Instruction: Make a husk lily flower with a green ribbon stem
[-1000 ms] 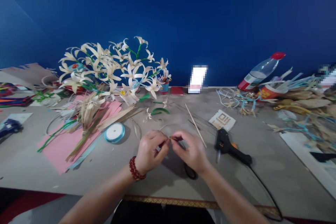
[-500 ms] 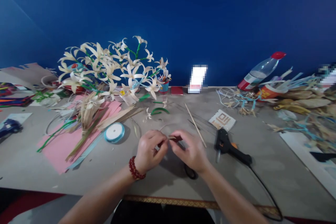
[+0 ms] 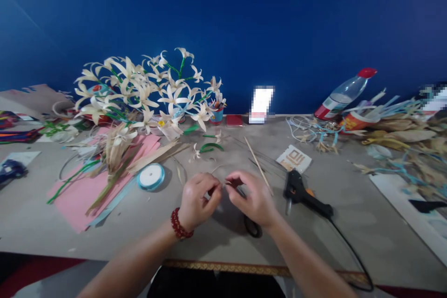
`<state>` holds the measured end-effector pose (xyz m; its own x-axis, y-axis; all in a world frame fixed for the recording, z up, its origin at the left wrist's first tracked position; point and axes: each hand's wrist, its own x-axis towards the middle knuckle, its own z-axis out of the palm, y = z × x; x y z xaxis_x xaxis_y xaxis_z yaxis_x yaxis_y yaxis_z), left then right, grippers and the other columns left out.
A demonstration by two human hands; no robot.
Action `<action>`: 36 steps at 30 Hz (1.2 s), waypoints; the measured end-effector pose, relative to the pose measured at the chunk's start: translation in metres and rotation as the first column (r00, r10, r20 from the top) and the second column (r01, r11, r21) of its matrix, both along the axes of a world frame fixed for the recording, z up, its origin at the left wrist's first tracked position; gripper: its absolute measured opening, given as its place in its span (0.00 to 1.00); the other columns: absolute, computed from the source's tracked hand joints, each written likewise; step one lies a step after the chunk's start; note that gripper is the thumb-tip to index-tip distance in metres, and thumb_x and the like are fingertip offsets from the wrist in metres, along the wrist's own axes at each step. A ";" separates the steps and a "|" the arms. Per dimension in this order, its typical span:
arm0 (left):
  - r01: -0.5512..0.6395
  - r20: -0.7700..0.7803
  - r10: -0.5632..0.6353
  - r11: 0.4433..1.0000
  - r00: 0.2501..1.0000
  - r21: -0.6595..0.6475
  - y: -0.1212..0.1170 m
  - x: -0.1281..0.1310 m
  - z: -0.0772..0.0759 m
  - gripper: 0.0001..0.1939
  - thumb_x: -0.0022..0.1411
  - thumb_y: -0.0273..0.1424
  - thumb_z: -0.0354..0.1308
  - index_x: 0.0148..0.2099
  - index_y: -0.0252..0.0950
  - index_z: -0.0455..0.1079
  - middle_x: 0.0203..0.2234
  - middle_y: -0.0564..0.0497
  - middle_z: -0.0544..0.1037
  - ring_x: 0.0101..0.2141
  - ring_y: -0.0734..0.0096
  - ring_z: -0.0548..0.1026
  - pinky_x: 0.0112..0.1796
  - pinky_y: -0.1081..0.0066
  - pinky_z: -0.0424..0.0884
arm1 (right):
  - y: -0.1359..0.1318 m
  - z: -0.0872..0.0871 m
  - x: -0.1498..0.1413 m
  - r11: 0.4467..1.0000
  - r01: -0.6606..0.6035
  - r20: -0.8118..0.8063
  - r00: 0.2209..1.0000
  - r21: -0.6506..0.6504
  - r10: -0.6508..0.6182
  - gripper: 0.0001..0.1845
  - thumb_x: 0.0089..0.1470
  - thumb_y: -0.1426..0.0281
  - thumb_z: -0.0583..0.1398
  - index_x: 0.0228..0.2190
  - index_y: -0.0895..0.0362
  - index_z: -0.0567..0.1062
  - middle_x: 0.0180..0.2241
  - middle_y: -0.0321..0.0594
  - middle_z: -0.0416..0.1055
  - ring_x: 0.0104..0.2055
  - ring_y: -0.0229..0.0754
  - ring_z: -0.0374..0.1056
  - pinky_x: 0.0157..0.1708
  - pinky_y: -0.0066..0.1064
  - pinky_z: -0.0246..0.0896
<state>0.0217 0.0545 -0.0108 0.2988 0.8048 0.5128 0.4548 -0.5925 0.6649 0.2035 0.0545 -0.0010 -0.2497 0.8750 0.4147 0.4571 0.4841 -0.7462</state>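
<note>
Both hands meet above the middle of the table. My left hand (image 3: 200, 198) is closed in a pinch, and what its fingertips hold is too small to name. My right hand (image 3: 251, 198) also pinches, its fingertips just apart from the left ones, with a small brown strip (image 3: 228, 183) barely showing at them. Beneath the right hand lie scissors, of which a black handle loop (image 3: 253, 229) shows. A pale thin wire (image 3: 218, 167) curves on the table beyond the fingers. A wooden stick (image 3: 258, 165) and a black hot glue gun (image 3: 295, 188) lie to the right.
White handmade flowers (image 3: 139, 88) stand at the back left. A blue ribbon spool (image 3: 151, 177), dried husks (image 3: 115, 153) and pink paper (image 3: 70, 200) lie left. Back right are a tilted bottle (image 3: 344, 95) and a red cup (image 3: 359, 121). The glue gun's cord (image 3: 352, 247) runs over the front edge.
The fingertips have drawn slightly apart, and the brown strip between them shows less than before. The whole view has shifted slightly; the things on the table stay in place.
</note>
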 end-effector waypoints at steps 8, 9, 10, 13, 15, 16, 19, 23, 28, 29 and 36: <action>-0.026 0.010 0.026 1.000 1.000 0.006 -0.001 0.002 0.003 0.08 0.62 0.25 0.52 0.29 0.37 0.67 0.22 0.50 0.72 0.26 0.69 0.69 0.31 0.69 0.65 | 0.009 -0.007 0.012 0.991 0.119 0.049 0.991 0.066 -0.122 0.05 0.52 0.75 0.59 0.28 0.53 0.71 0.25 0.34 0.73 0.29 0.40 0.70 0.31 0.28 0.63; -0.037 0.016 0.037 0.999 0.999 0.007 -0.001 0.002 0.003 0.09 0.62 0.25 0.52 0.29 0.37 0.66 0.22 0.50 0.72 0.26 0.69 0.69 0.31 0.69 0.65 | 0.009 -0.006 0.015 0.988 0.137 0.035 0.990 0.073 -0.140 0.05 0.52 0.76 0.58 0.28 0.54 0.72 0.26 0.35 0.73 0.29 0.40 0.70 0.32 0.29 0.64; -0.042 0.018 0.042 0.999 0.999 0.006 -0.001 0.002 0.004 0.08 0.62 0.25 0.52 0.29 0.37 0.67 0.22 0.50 0.72 0.26 0.69 0.70 0.31 0.69 0.65 | 0.009 -0.004 0.016 0.989 0.133 0.018 0.991 0.065 -0.134 0.05 0.52 0.76 0.58 0.30 0.54 0.72 0.27 0.35 0.73 0.30 0.40 0.71 0.33 0.29 0.64; -0.026 0.003 0.026 1.000 1.000 -0.002 -0.001 0.002 0.003 0.08 0.62 0.25 0.52 0.30 0.37 0.67 0.23 0.50 0.73 0.27 0.69 0.70 0.31 0.69 0.66 | 0.005 0.001 0.010 1.000 0.025 -0.015 1.000 0.002 -0.025 0.08 0.52 0.75 0.58 0.36 0.54 0.73 0.31 0.37 0.76 0.32 0.41 0.72 0.34 0.30 0.67; -0.023 -0.006 0.023 1.000 1.000 -0.009 -0.002 0.002 0.002 0.08 0.62 0.25 0.52 0.30 0.37 0.67 0.23 0.50 0.73 0.27 0.69 0.70 0.31 0.69 0.65 | 0.001 0.002 0.002 1.000 -0.014 -0.016 1.000 -0.026 0.014 0.08 0.52 0.74 0.59 0.37 0.54 0.73 0.31 0.37 0.76 0.31 0.41 0.73 0.33 0.29 0.67; -0.028 -0.007 0.028 1.000 1.000 -0.009 -0.002 0.003 0.001 0.08 0.62 0.25 0.52 0.30 0.37 0.66 0.23 0.50 0.73 0.27 0.69 0.70 0.31 0.69 0.65 | 0.000 0.001 -0.001 0.999 -0.011 -0.011 1.000 -0.031 0.011 0.06 0.53 0.73 0.59 0.35 0.54 0.73 0.30 0.37 0.76 0.30 0.40 0.73 0.33 0.29 0.67; -0.025 -0.002 0.025 1.000 1.000 -0.005 -0.003 0.004 0.001 0.08 0.62 0.25 0.53 0.30 0.37 0.66 0.23 0.51 0.72 0.27 0.69 0.70 0.31 0.70 0.65 | -0.001 -0.003 -0.005 0.999 0.012 -0.002 1.000 -0.036 -0.012 0.03 0.54 0.73 0.58 0.29 0.54 0.72 0.26 0.35 0.74 0.28 0.39 0.71 0.30 0.27 0.65; -0.015 -0.001 0.015 1.000 1.000 -0.005 -0.002 0.004 0.000 0.07 0.61 0.24 0.53 0.30 0.36 0.67 0.23 0.50 0.73 0.27 0.69 0.70 0.31 0.69 0.65 | 0.003 -0.007 0.005 0.998 0.058 0.034 0.998 -0.017 -0.058 0.04 0.53 0.74 0.58 0.28 0.53 0.71 0.26 0.34 0.73 0.29 0.39 0.70 0.30 0.27 0.62; -0.032 0.018 0.032 0.999 0.999 -0.001 0.000 0.003 -0.001 0.07 0.61 0.24 0.53 0.30 0.36 0.67 0.23 0.50 0.73 0.26 0.69 0.70 0.31 0.69 0.65 | 0.004 -0.003 0.014 0.994 0.098 0.021 0.995 0.052 -0.099 0.05 0.53 0.75 0.57 0.32 0.54 0.71 0.28 0.36 0.73 0.31 0.40 0.70 0.34 0.29 0.63; -0.025 0.019 0.025 1.000 0.999 0.003 -0.001 0.004 0.000 0.07 0.61 0.24 0.53 0.30 0.36 0.67 0.23 0.50 0.73 0.26 0.69 0.70 0.31 0.69 0.65 | 0.003 -0.002 0.012 0.997 0.060 0.022 0.998 0.046 -0.061 0.05 0.53 0.74 0.57 0.34 0.55 0.72 0.30 0.36 0.74 0.32 0.40 0.71 0.35 0.29 0.63; 0.014 -0.014 -0.014 1.000 1.000 0.013 -0.003 0.005 -0.001 0.06 0.60 0.23 0.53 0.30 0.36 0.67 0.23 0.50 0.72 0.27 0.69 0.69 0.31 0.70 0.64 | 0.000 -0.007 -0.002 0.999 -0.012 0.096 0.995 0.052 0.007 0.03 0.55 0.73 0.58 0.31 0.54 0.71 0.27 0.35 0.74 0.30 0.40 0.71 0.32 0.28 0.61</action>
